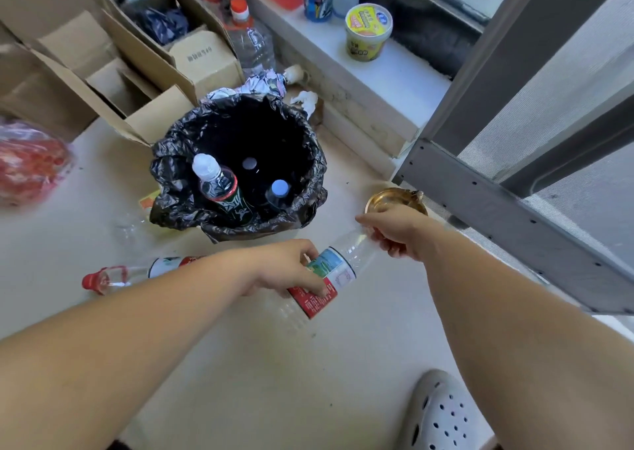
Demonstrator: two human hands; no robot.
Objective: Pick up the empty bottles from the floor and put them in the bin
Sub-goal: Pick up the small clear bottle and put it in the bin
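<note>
Both hands hold one clear bottle (338, 271): the left hand (288, 266) wraps its label, the right hand (394, 231) pinches its neck. Beyond that grip stands the bin (178, 161); a second bottle (137, 273) lies left of it.

Single head-worn wide-angle view, looking steeply down and forward at the floor (240, 364). Sitting close over both forearms, bin (236, 161) lying just ahead.

Bare sleeveless forearms, perforated pale grey clog (442, 415), possibly rubber
</note>
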